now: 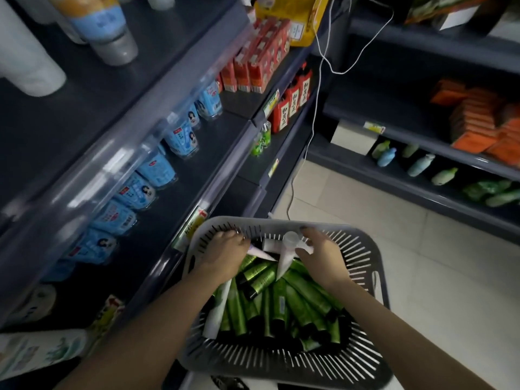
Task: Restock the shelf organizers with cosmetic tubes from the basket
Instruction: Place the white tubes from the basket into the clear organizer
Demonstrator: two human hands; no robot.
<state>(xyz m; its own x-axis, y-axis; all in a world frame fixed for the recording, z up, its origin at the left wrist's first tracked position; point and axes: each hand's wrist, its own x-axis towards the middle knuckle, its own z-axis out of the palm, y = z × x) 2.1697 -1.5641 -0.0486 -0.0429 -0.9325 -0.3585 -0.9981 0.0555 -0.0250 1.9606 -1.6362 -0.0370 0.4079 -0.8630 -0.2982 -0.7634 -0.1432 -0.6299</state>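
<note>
Both hands down in the basket (363, 254), over the far end of the tube heap. Left hand (225, 251) curled onto a pale tube (260, 253); right hand (320, 254) pinching a white tube (285, 258), cap up. Green tubes (264, 302) piled below and nearer than both hands; shelf organizers (118, 153) up left of left hand.

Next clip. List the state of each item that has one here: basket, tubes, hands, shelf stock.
Basket: loaded, mostly with green tubes.
Green tubes: lying loose in a heap, caps on.
White tube: tilted, cap up, right hand around it.
Left hand: palm down in the basket, on pale tubes; grip unclear.
Blue tubes: in a row on the left shelf, behind a clear front rail.
</note>
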